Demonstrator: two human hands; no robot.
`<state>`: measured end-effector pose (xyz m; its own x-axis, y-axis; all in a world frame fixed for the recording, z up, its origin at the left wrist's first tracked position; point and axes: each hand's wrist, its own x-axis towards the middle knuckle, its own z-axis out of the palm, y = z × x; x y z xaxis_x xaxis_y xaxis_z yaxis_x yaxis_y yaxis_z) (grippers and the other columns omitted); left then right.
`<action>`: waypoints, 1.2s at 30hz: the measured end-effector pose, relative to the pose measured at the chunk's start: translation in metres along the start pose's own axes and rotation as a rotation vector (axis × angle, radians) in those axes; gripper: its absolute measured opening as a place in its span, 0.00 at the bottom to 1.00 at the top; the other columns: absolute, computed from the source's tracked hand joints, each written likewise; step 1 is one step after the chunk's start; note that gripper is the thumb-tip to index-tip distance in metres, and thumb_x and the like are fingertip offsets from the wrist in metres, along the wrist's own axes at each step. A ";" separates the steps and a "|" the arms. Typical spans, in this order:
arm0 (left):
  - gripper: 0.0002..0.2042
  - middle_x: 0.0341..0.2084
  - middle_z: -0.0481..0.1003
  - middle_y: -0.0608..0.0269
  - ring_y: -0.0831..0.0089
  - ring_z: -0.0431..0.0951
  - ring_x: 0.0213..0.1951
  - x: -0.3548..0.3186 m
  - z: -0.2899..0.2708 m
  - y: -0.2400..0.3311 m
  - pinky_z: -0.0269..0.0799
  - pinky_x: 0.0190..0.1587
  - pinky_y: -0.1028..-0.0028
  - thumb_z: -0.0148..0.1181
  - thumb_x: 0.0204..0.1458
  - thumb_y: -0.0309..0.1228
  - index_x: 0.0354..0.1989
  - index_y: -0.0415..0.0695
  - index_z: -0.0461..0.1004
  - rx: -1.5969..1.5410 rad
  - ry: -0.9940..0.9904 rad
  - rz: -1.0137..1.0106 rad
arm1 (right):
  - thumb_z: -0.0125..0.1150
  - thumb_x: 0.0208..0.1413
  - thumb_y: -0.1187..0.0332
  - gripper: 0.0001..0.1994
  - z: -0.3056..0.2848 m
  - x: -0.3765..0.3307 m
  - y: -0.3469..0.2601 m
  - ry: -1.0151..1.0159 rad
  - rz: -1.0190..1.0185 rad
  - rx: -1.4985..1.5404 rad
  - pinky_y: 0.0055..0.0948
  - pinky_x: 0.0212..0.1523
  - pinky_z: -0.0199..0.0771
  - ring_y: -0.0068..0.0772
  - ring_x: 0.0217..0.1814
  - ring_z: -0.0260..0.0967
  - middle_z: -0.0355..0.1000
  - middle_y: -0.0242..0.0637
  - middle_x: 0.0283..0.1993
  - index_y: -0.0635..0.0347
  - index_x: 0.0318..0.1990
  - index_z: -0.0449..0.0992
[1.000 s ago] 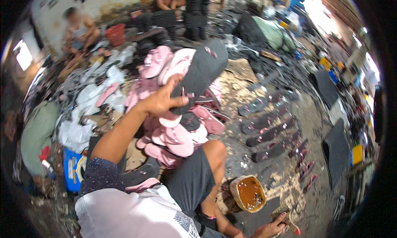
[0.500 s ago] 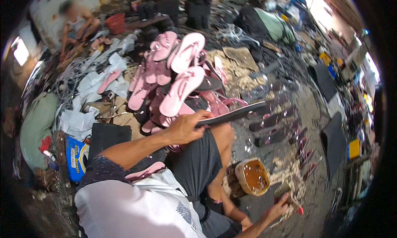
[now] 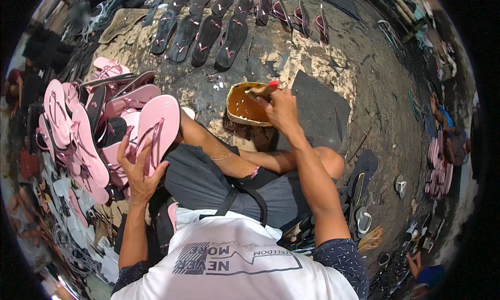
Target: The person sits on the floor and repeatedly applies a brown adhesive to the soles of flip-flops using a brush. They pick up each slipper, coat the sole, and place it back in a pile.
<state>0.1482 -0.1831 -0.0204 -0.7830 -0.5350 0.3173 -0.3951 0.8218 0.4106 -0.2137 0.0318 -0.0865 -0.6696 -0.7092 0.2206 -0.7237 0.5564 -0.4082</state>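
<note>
Left hand, 9 o'clock, clasps a flat pink flip-flop; well apart, right hand, 1 o'clock, grips a red-tipped brush over a yellow tub's rim.

Pink sandal is flashing deeper-pink straps; piled sandals are mixing pink and black, I'm noting remotely. Brush is showing tan handle, red tip; container is framing amber liquid in pale yellow. Black sandals are wearing pink straps. White shirt is bearing dark print, navy sleeves sprinkling pale dashes. I'm seeing charcoal shorts, dark grey sheet, red-and-white striped cloth.
</note>
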 end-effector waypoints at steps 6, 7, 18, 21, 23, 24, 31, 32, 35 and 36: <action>0.32 0.65 0.66 0.50 0.61 0.70 0.62 0.023 -0.008 -0.008 0.66 0.64 0.66 0.67 0.55 0.31 0.69 0.40 0.64 -0.605 -0.041 -0.254 | 0.70 0.54 0.74 0.11 -0.048 -0.021 0.011 0.247 0.098 0.713 0.33 0.52 0.75 0.38 0.51 0.77 0.81 0.42 0.45 0.58 0.45 0.83; 0.30 0.62 0.69 0.53 0.68 0.73 0.57 0.025 -0.006 -0.012 0.69 0.60 0.70 0.62 0.60 0.32 0.70 0.41 0.61 -0.870 -0.012 -0.379 | 0.70 0.54 0.76 0.12 -0.060 -0.031 0.018 0.261 0.098 0.817 0.31 0.54 0.75 0.36 0.52 0.77 0.81 0.41 0.47 0.57 0.46 0.83; 0.29 0.64 0.66 0.51 0.54 0.78 0.53 0.079 0.079 0.135 0.82 0.50 0.57 0.45 0.68 0.48 0.75 0.57 0.50 -2.194 -0.489 -0.606 | 0.69 0.61 0.62 0.15 -0.122 -0.001 -0.091 0.250 0.273 0.894 0.26 0.42 0.75 0.23 0.40 0.75 0.81 0.34 0.40 0.63 0.48 0.80; 0.28 0.63 0.67 0.51 0.56 0.78 0.54 0.084 0.081 0.139 0.81 0.51 0.57 0.43 0.69 0.48 0.75 0.55 0.52 -2.245 -0.499 -0.638 | 0.70 0.53 0.74 0.13 -0.076 0.009 -0.110 0.524 -0.188 0.750 0.39 0.49 0.73 0.41 0.48 0.76 0.78 0.41 0.45 0.58 0.47 0.80; 0.27 0.61 0.70 0.52 0.58 0.77 0.56 0.089 0.074 0.142 0.79 0.55 0.58 0.42 0.70 0.48 0.73 0.51 0.54 -2.370 -0.425 -0.642 | 0.69 0.54 0.76 0.15 -0.070 -0.033 -0.116 0.393 -0.283 0.839 0.37 0.54 0.72 0.42 0.51 0.75 0.77 0.42 0.48 0.62 0.50 0.78; 0.27 0.61 0.70 0.53 0.58 0.76 0.57 0.083 0.083 0.126 0.77 0.57 0.58 0.42 0.69 0.48 0.73 0.51 0.55 -2.470 -0.535 -0.556 | 0.68 0.54 0.77 0.15 -0.072 -0.046 -0.122 0.295 -0.213 1.035 0.37 0.56 0.71 0.40 0.53 0.75 0.77 0.41 0.48 0.62 0.50 0.78; 0.28 0.66 0.64 0.51 0.56 0.73 0.60 0.056 0.064 0.133 0.77 0.57 0.55 0.42 0.70 0.46 0.75 0.51 0.49 -2.062 -0.440 -0.525 | 0.61 0.63 0.62 0.15 -0.138 0.045 -0.070 0.182 0.262 0.774 0.35 0.48 0.75 0.34 0.45 0.79 0.80 0.46 0.45 0.61 0.52 0.79; 0.28 0.67 0.63 0.51 0.56 0.73 0.60 0.061 0.063 0.128 0.77 0.57 0.54 0.42 0.70 0.46 0.75 0.53 0.49 -2.084 -0.435 -0.468 | 0.62 0.63 0.61 0.17 -0.138 0.036 -0.069 0.205 0.248 0.936 0.35 0.51 0.75 0.32 0.48 0.78 0.80 0.46 0.47 0.61 0.54 0.79; 0.26 0.67 0.63 0.49 0.49 0.72 0.62 0.068 0.067 0.132 0.76 0.58 0.49 0.38 0.71 0.45 0.75 0.56 0.51 -2.231 -0.481 -0.461 | 0.66 0.62 0.63 0.20 -0.096 -0.009 -0.107 0.443 -0.010 1.112 0.28 0.51 0.75 0.27 0.49 0.75 0.79 0.39 0.48 0.69 0.54 0.76; 0.27 0.68 0.62 0.48 0.48 0.71 0.62 0.063 0.066 0.130 0.76 0.57 0.48 0.39 0.70 0.46 0.76 0.57 0.50 -2.235 -0.441 -0.500 | 0.68 0.60 0.61 0.21 -0.102 -0.004 -0.096 0.379 0.056 1.001 0.32 0.56 0.72 0.28 0.54 0.74 0.78 0.40 0.50 0.67 0.55 0.76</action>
<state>0.0158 -0.0973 -0.0032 -0.9670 -0.2423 -0.0785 0.1879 -0.8869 0.4221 -0.1586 0.0253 0.0422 -0.8306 -0.4170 0.3691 -0.3394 -0.1463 -0.9292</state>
